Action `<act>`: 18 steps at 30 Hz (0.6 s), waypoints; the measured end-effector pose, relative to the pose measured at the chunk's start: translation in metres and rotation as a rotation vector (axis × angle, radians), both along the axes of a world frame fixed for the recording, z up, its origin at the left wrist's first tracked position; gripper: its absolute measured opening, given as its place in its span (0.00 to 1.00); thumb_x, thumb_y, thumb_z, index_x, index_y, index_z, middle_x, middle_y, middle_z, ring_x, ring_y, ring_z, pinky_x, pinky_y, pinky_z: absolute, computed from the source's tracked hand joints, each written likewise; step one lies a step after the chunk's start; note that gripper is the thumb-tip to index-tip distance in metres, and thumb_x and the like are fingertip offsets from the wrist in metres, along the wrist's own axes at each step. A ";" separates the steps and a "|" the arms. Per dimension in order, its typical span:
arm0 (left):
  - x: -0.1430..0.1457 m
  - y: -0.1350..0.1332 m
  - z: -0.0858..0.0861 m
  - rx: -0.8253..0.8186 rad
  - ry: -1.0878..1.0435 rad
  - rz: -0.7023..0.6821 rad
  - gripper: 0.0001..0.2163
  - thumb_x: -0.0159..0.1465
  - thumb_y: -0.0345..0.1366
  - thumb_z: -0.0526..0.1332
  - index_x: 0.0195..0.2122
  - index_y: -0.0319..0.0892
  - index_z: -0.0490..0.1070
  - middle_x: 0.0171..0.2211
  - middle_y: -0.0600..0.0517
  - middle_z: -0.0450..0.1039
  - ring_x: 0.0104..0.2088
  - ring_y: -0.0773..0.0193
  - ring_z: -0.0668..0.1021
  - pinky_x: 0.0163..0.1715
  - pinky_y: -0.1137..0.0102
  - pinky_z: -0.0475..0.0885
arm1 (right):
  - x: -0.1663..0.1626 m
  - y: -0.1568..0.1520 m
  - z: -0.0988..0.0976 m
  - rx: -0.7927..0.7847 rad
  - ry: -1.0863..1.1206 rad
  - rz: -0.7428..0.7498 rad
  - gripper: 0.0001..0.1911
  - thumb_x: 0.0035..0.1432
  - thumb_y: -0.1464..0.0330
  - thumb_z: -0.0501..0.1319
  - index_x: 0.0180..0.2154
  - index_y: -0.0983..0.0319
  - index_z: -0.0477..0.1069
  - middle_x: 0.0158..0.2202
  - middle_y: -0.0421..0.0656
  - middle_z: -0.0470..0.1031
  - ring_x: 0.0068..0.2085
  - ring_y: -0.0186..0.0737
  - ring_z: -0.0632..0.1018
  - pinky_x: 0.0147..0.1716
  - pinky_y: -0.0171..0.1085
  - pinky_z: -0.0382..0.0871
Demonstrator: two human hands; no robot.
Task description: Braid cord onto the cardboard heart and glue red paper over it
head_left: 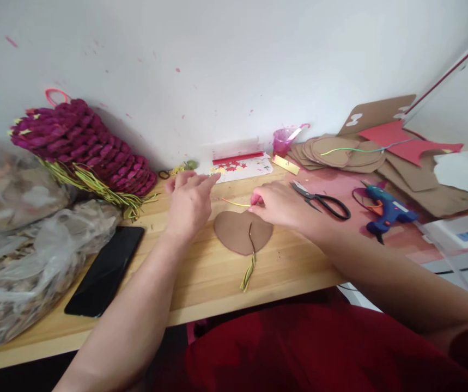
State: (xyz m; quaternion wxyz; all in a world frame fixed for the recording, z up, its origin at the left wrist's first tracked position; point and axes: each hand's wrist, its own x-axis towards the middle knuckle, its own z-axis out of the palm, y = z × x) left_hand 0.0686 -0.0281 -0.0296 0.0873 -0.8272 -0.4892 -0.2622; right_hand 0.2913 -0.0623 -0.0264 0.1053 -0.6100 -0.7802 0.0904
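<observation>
A brown heart-shaped card piece (239, 234) lies on the wooden table (201, 283) in front of me, with a bundle of yellow-green strands (249, 272) glued down its middle and hanging past its tip. My right hand (283, 206) rests just above the heart, its fingers pinched on a small pink piece with a thin yellow strand (236, 203) running left from it. My left hand (188, 204) hovers to the left of the heart, its fingers loosely stretched toward a sheet of red star stickers (239, 166).
Black scissors (323, 201) and a blue glue gun (387, 209) lie to the right. Stacked brown card shapes (340, 152) and red card (405, 139) sit behind them. A magenta woven bundle (82, 147), plastic bags (21, 256) and a black phone (105, 269) occupy the left.
</observation>
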 end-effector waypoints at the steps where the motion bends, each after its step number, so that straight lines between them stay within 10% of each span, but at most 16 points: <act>1: 0.000 0.001 -0.001 -0.020 -0.008 -0.010 0.18 0.66 0.28 0.54 0.51 0.48 0.79 0.41 0.44 0.80 0.50 0.45 0.74 0.50 0.50 0.59 | -0.003 0.004 -0.002 -0.008 0.000 -0.005 0.07 0.59 0.66 0.64 0.35 0.62 0.78 0.37 0.47 0.82 0.40 0.48 0.78 0.37 0.41 0.64; 4: 0.000 0.003 -0.002 -0.088 -0.093 0.000 0.14 0.66 0.32 0.56 0.44 0.43 0.82 0.28 0.45 0.79 0.39 0.49 0.76 0.48 0.51 0.63 | -0.005 0.007 -0.007 0.007 0.056 0.005 0.05 0.59 0.71 0.61 0.33 0.62 0.76 0.35 0.47 0.81 0.37 0.45 0.77 0.35 0.39 0.62; 9: 0.004 0.002 0.001 -0.242 -0.408 -0.231 0.19 0.65 0.29 0.57 0.56 0.46 0.75 0.44 0.47 0.81 0.41 0.58 0.77 0.45 0.61 0.69 | -0.003 -0.002 0.000 0.043 0.262 -0.016 0.03 0.60 0.71 0.60 0.36 0.62 0.73 0.33 0.44 0.79 0.34 0.39 0.76 0.33 0.37 0.62; 18: 0.013 -0.004 0.004 -0.721 -0.617 -0.328 0.17 0.66 0.48 0.60 0.44 0.42 0.82 0.37 0.47 0.82 0.35 0.61 0.78 0.34 0.69 0.70 | 0.000 -0.007 0.004 -0.128 0.836 0.088 0.03 0.59 0.70 0.62 0.35 0.62 0.72 0.31 0.40 0.77 0.31 0.34 0.76 0.30 0.34 0.67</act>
